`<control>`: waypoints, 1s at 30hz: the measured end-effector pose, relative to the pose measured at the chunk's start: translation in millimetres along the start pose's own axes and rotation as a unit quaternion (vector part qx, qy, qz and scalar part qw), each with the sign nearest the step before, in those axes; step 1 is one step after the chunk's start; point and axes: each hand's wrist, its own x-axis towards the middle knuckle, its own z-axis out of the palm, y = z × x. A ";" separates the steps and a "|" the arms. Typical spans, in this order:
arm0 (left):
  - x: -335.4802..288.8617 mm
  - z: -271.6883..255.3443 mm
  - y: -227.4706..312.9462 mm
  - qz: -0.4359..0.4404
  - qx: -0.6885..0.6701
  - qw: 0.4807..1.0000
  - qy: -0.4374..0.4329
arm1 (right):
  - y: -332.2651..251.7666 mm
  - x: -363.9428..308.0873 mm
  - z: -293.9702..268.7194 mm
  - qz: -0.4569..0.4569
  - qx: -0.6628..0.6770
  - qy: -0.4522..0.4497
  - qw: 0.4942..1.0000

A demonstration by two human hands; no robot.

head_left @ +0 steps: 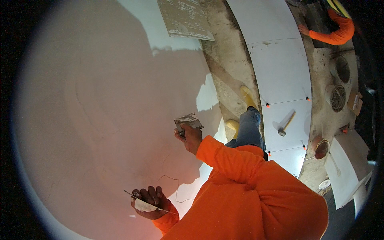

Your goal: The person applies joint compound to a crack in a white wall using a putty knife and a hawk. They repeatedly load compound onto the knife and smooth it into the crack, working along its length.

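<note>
My right hand (192,138) grips a putty knife (189,121), its wide blade smeared with grey-white paste, held in front of the pale wall (120,100). Lower down, my left hand (150,202) is closed around a thin flat blade (162,209), seen almost edge-on, with a lump of white paste (144,205) against it. The left blade's handle is hidden. Thin dark cracks (176,180) run over the wall between and beside my hands, and my shadow covers much of it.
Large white slabs (280,72) with orange clips (267,105) form a strip at right, with a mallet (282,131) on it. Beyond are buckets (338,98), white boards (348,168) and a co-worker's orange sleeve (336,34). A paste-streaked board (186,18) stands at the top.
</note>
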 end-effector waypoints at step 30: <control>-2.3 4.3 9.1 0.007 0.001 0.997 -0.070 | -6.6 -5.2 -14.6 -0.051 -0.003 -0.004 0.999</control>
